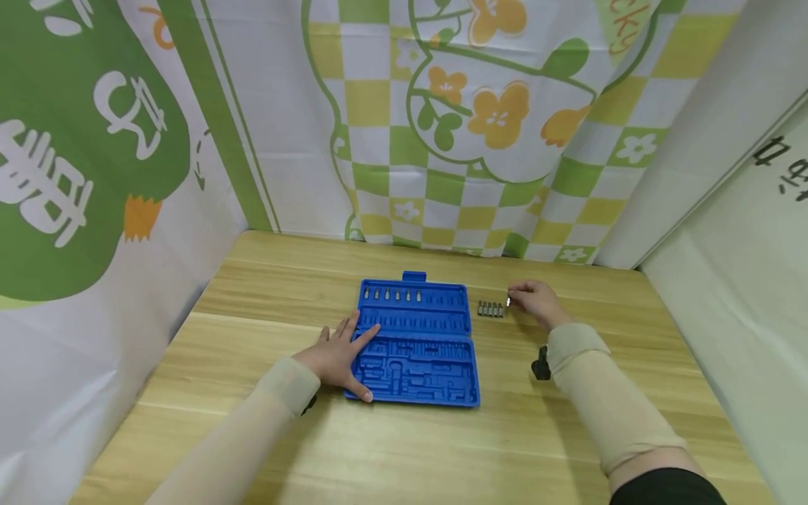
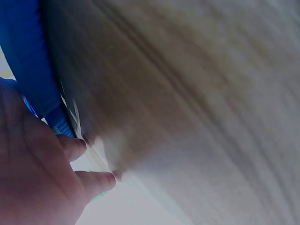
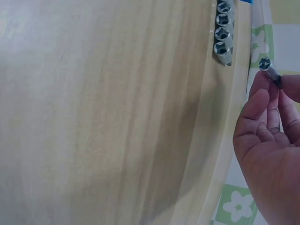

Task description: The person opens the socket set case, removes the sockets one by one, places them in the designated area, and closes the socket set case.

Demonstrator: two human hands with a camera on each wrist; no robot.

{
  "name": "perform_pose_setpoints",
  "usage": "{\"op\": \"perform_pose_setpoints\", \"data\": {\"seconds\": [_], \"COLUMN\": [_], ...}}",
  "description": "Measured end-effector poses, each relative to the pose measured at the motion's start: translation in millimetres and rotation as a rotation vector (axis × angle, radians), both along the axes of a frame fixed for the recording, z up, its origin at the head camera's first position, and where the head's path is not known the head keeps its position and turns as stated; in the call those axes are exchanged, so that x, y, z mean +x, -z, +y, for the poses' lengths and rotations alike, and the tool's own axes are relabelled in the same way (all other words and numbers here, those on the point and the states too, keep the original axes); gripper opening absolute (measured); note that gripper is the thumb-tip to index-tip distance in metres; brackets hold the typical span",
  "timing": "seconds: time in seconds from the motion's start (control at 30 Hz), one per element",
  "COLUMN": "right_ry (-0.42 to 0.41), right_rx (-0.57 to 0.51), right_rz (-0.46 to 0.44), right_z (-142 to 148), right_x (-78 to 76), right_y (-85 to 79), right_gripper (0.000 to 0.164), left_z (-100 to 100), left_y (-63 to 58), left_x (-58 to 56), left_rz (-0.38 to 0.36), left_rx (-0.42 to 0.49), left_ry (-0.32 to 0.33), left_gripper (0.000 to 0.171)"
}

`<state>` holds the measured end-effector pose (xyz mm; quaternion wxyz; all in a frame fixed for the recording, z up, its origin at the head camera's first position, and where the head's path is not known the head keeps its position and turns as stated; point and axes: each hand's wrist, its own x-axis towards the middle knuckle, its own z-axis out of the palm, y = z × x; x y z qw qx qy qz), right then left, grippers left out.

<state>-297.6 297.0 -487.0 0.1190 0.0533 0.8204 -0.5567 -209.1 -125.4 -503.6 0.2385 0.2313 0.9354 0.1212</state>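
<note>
An open blue plastic tool case lies flat on the table, its lid part toward the back. My left hand rests with spread fingers over the case's left edge, thumb at the near corner. Several metal socket bits stand in slots along the lid's back row. My right hand pinches one small silver socket bit between thumb and fingertips, its hollow end facing the wrist camera. Close to its left, a row of similar socket bits lies side by side on the wood.
The wooden table meets a patterned curtain at the back. White cloth hangs at the left and right. Moulded recesses fill the near half of the case.
</note>
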Motion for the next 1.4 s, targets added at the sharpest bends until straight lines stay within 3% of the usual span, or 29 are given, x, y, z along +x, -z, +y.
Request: {"op": "perform_pose_setpoints", "data": {"seconds": [0.2,0.5,0.8,1.1,1.4], "right_ry": [-0.034,-0.115,-0.15,-0.078,-0.108], "right_rx": [0.082,0.288,0.424,0.403,0.446], "right_rz": [-0.024,-0.04,0.0,-0.03,-0.011], "right_z": [4.9,1.1,-6.3,-9.3,-11.9], "right_x": [1.0,4.4,1.9,1.9,2.7], "right_y": [2.0,2.9,7.4,8.5,4.7], "right_gripper": [0.028,0.027,0.026,0.025,0.025], "left_z": [-0.5,-2.0,-2.2,-1.6,-2.5], "left_y": [0.1,-1.2,-0.3,0.3,2.3], "left_x": [0.1,0.5,2.0,0.9,0.3], "left_rz": [0.002,-0.01,-0.029,-0.019,-0.009], "left_rx": [-0.006,0.015,0.024,0.024,0.027], "left_ry": [-0.005,-0.016,-0.02,-0.012,-0.017], "left_gripper": [0.133,0.132,0.132,0.132,0.133]}}
